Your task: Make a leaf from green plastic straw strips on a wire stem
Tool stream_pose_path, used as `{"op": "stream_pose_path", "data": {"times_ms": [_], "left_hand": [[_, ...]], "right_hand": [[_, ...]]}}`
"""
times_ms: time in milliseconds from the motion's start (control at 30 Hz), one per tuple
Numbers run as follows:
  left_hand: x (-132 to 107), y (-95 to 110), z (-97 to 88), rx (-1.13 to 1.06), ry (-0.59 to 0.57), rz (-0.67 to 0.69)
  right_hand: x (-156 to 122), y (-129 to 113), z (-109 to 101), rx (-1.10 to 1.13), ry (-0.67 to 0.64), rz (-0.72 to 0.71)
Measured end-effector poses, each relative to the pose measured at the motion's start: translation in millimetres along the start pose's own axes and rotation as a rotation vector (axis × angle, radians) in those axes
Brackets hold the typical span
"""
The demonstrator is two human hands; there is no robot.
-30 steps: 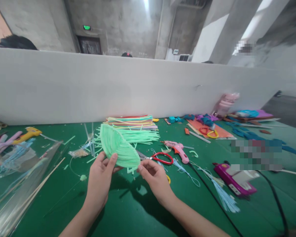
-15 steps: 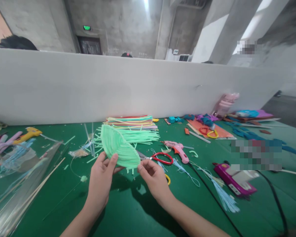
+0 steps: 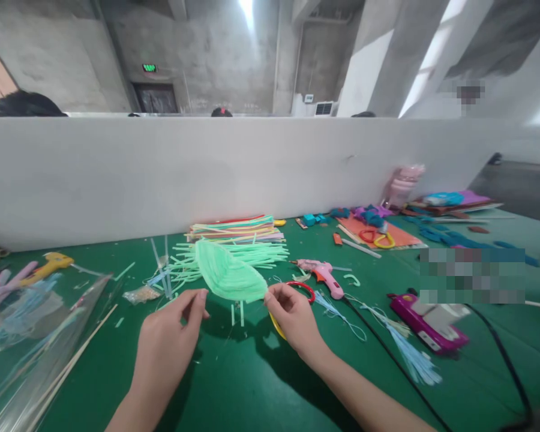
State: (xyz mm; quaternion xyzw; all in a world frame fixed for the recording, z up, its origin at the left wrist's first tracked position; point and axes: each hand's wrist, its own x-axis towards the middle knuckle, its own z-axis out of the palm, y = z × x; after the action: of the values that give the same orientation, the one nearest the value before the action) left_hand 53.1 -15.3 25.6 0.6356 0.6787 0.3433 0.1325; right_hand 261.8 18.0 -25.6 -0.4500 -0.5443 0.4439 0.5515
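A light green leaf shape [image 3: 231, 273], made of closely laid fuzzy strips, hangs in the air over the table. My right hand [image 3: 292, 315] pinches its pointed right end between thumb and fingers. To the left of the leaf is my left hand [image 3: 173, 333], its fingers loosely curled and a little apart, with nothing seen in them. Behind the leaf lies a heap of green fuzzy stems [image 3: 265, 252]. Red-handled scissors [image 3: 306, 289] are partly hidden by my right hand, and a yellow handle [image 3: 276, 326] shows beneath it.
A pink glue gun [image 3: 326, 277] with a black cord lies to the right, near a purple device [image 3: 427, 324] and blue tassels [image 3: 409, 354]. On the left are a yellow glue gun [image 3: 49, 267], clear plastic and thin sticks. A white partition [image 3: 207, 168] stands behind the green table [image 3: 234, 390].
My left hand has let go of the leaf and moved left and down. The leaf, held by my right hand, has shifted slightly right. The camera view has tilted a little.
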Motion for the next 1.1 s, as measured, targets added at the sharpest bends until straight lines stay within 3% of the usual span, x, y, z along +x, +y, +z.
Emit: {"op": "stream_pose_path", "data": {"times_ms": [167,233,400,500,733,867,1100], "left_hand": [[6.4,-10.1,10.2,0.252,0.08,0.183],[10.1,-12.9,17.0,0.26,0.088,0.225],[17.4,-9.4,18.7,-0.223,-0.269,-0.053],[18.0,-4.2,11.0,-0.409,-0.362,-0.122],[13.3,9.4,-4.3,-0.438,-0.386,-0.215],[10.7,14.2,-3.3,-0.612,-0.42,-0.304],[12.5,9.4,-7.9,-0.724,-0.397,-0.349]], "right_hand": [[0.6,-0.8,-0.6,-0.015,-0.023,-0.009],[-0.1,-1.1,0.5,-0.01,-0.034,-0.003],[-2.5,-2.9,3.3,-0.002,-0.062,-0.002],[-4.2,-4.6,4.4,0.009,-0.056,-0.003],[-6.6,-6.7,4.6,0.013,-0.028,-0.015],[-6.3,-8.6,4.4,0.026,-0.035,0.006],[-6.3,-7.6,5.3,0.11,-0.08,0.073]]}}
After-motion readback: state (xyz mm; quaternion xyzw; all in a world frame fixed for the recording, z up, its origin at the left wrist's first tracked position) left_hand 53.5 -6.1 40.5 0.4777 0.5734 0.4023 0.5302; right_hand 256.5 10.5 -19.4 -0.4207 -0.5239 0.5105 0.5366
